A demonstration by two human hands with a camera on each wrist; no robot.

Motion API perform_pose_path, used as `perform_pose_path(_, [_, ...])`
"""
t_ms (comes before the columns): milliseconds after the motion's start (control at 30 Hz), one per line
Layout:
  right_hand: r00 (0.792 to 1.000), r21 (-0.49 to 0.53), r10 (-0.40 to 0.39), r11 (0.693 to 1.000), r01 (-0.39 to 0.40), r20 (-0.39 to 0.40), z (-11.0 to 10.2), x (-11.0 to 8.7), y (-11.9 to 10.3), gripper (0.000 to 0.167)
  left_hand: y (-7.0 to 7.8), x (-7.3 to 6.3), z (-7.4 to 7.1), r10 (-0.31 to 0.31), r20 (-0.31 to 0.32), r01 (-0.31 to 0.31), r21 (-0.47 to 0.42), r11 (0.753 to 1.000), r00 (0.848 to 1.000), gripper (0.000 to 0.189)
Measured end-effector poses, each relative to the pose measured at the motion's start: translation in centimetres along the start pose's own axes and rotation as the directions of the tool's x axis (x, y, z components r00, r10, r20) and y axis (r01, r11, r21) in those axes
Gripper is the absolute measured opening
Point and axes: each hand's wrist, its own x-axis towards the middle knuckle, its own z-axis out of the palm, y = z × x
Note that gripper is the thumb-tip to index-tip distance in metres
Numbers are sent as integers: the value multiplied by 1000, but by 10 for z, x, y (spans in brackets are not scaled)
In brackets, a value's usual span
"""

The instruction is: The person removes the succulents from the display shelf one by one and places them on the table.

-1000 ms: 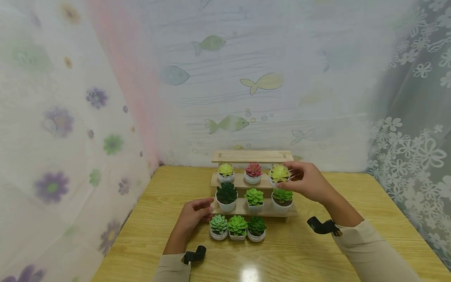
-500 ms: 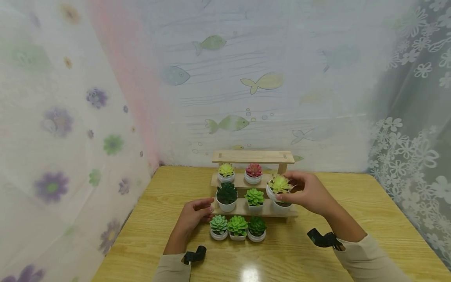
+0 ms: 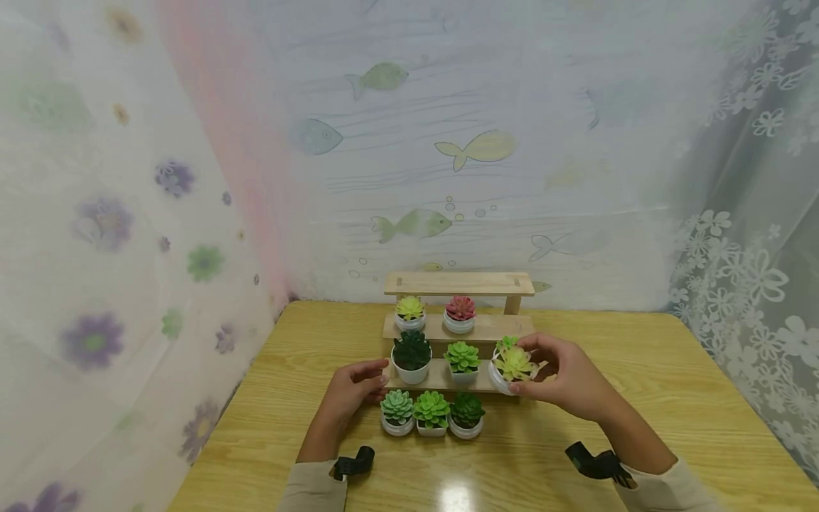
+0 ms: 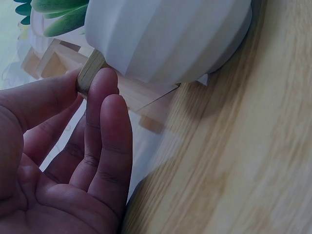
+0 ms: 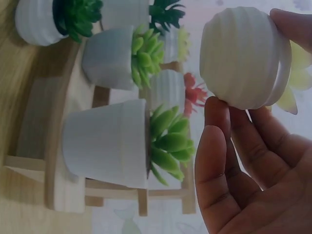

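My right hand pinches the white ribbed pot of a yellow potted succulent between thumb and fingers. The pot is up in the air, in front of the right end of the tiered wooden plant stand. Behind it, partly hidden in the head view, a green succulent in a smooth white pot sits on the lower tier. With thumb and fingertips, my left hand grips the left end of that lower board.
A yellow succulent and a red one stand on the middle tier. The lower tier also bears a dark green plant and a bright green one. Three small pots line the wooden table in front.
My right hand has taken the yellow succulent off the right end of the middle tier and brought it down and toward me. My left hand stays at the stand.
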Motion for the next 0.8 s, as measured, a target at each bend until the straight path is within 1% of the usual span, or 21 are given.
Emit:
perform_pose_path(133, [1000,1,23,1000,-23,0,6,-9,2,53,-1,-1,-1,3,-4,-3,-7,1000,1000,42])
perform_pose_path(267, [998,12,59,998,-59,-2,13,-20,3,55,-2,-1,-2,-19,-7,19,-7,1000,1000,41])
perform_pose_path(367, [998,31,69,997,-69,9,18,-25,4,55,-1,-1,-2,-27,-14,27,-6,1000,1000,40])
perform_pose_path(467, [997,31,73,997,-73,17,23,-27,7,55,1,0,-2,-24,-20,24,-6,1000,1000,40])
perform_pose_path(600, [995,19,96,995,-97,17,27,-28,15,54,2,0,-1,-17,-15,17,-4,1000,1000,40])
perform_pose_path(800, [991,30,129,991,-130,29,30,-29,27,58,4,-2,3,-14,-15,13,-3,1000,1000,40])
